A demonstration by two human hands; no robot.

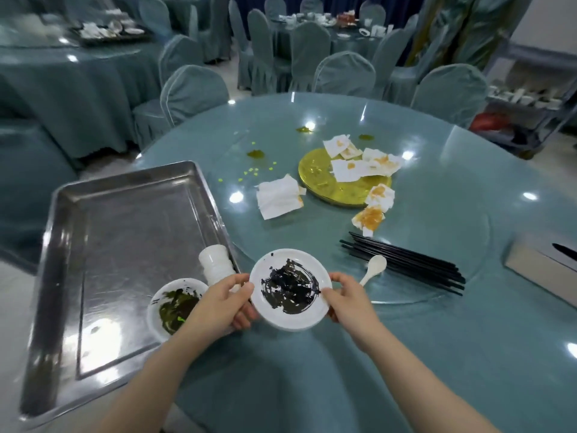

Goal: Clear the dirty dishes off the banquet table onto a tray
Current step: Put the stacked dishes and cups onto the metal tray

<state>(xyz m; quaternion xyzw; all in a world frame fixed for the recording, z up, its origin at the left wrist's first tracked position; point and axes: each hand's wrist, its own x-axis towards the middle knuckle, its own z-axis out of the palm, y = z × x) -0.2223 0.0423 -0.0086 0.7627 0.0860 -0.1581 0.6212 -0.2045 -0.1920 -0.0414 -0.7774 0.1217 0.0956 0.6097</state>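
A white plate point(290, 317) smeared with black sauce is held just above the table's near edge. My left hand point(223, 303) grips its left rim and my right hand point(349, 303) grips its right rim. To the left, a steel tray point(125, 232) holds a white plate point(156, 310) with dark green smears and a stack of white cups point(217, 264) at its right rim. My left wrist hides part of the green-smeared plate.
On the glass turntable point(437, 195) lie a gold plate point(321, 179), stained paper napkins point(363, 165), a crumpled napkin point(278, 196), a bundle of black chopsticks point(406, 262) and a white spoon point(373, 268). A steel tissue box point(540, 264) stands at the right. Covered chairs point(193, 92) ring the table.
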